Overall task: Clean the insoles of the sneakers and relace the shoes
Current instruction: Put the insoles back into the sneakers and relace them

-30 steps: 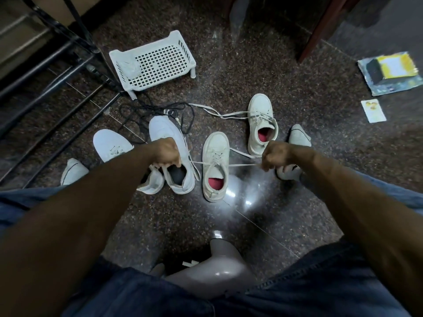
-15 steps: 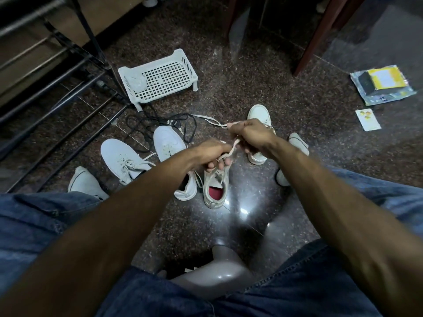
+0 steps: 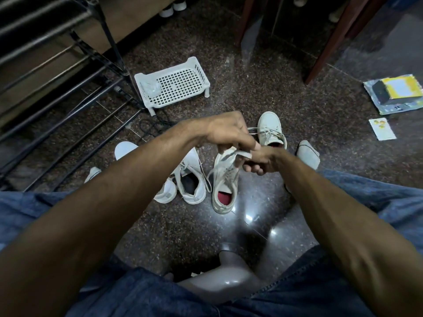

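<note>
head view, the only one: both hands meet just above centre of the frame, over the toe end of a cream sneaker [image 3: 225,191] that sits on the dark speckled floor [image 3: 286,106] with its red insole [image 3: 223,198] showing at the heel opening. the left hand [image 3: 229,131] comes in from the left with fingers curled down, pinching the flat white lace [image 3: 231,154]; the right hand [image 3: 261,162] sits just below and right of it, fingers curled round the same lace. the strands run down from the hands toward the eyelets. exactly how the lace crosses between the fingers is blurred and i cannot tell.

its partner, a second cream sneaker [image 3: 271,131], stands just beyond the hands at centre right, laced, with loose ends trailing left. white sneakers [image 3: 190,179] lie at centre left, a white plastic basket [image 3: 174,85] above them, and a black metal rack [image 3: 57,72] fills the upper left. papers [image 3: 393,92] lie at the right edge.

this looks like the knot stage of relacing. to do it well, keep both strands flat rather than twisted, hold even tension so the crossings over the tongue stay snug, form the loop close to the top eyelets, and draw tight without lifting the shoe off the floor.
</note>
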`<action>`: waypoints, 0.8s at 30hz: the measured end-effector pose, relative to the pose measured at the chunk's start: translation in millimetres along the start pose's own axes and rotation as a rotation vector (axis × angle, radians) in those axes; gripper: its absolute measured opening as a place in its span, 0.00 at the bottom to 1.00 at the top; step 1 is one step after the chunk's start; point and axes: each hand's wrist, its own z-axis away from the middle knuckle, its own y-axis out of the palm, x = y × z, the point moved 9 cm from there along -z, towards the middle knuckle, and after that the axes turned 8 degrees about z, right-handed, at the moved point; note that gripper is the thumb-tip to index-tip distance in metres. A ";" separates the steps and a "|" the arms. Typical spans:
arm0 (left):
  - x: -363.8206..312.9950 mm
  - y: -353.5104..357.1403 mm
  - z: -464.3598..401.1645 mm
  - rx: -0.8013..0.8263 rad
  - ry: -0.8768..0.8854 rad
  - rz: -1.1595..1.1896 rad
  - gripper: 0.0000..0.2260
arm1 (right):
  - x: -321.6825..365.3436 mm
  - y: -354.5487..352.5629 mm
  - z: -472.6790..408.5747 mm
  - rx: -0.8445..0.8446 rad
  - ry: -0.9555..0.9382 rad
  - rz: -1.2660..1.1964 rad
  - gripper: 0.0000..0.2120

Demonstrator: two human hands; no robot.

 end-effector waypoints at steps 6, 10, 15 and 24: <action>-16.0 -18.1 8.9 -0.063 0.122 0.130 0.10 | 22.6 -55.0 7.0 -0.170 -0.330 -0.323 0.10; -19.4 -57.1 5.2 -0.341 0.222 0.318 0.11 | 34.8 -53.8 6.8 -0.078 -0.436 -0.401 0.11; 12.8 -76.0 -5.2 -0.561 0.134 0.574 0.07 | 39.7 -45.3 9.2 -0.093 -0.434 -0.333 0.07; 106.3 -40.6 -13.5 -0.737 -0.137 0.319 0.07 | 22.8 -76.1 -1.7 -0.438 -0.367 -0.334 0.11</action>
